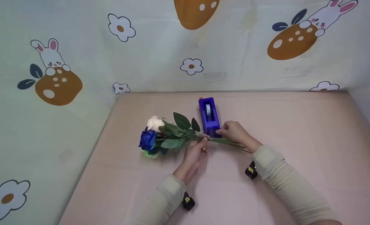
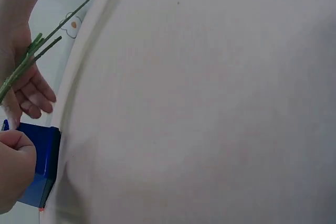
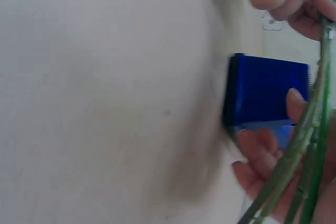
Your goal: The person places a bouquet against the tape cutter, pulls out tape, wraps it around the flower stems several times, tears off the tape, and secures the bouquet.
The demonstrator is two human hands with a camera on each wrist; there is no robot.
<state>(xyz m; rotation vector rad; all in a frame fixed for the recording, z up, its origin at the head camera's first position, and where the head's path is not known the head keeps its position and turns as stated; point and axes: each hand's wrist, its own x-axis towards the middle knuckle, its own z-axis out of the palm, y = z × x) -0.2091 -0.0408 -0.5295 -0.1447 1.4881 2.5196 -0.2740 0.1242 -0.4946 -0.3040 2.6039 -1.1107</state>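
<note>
My left hand (image 1: pixel 197 153) grips a bunch of artificial roses by their green stems (image 1: pixel 227 141), thumb on top. Its blooms point left: a cream rose (image 1: pixel 155 123), a blue rose (image 1: pixel 147 140) and a partly hidden pale green one (image 1: pixel 150 154). Beyond the stems is a blue tape dispenser (image 1: pixel 212 123) with a tape roll (image 1: pixel 208 111) in it. My right hand (image 1: pixel 236 132) is at the dispenser's near end, behind the stems. In the right wrist view its thumb (image 3: pixel 295 100) overlaps the dispenser's end, apart from the other fingers.
A pinkish cloth (image 1: pixel 297 125) covers the table. Behind it and at the left hangs a pale sheet (image 1: pixel 153 47) printed with rabbits and flowers. Small black items with yellow marks are beside the left cuff (image 1: pixel 188 201) and the right cuff (image 1: pixel 251 170).
</note>
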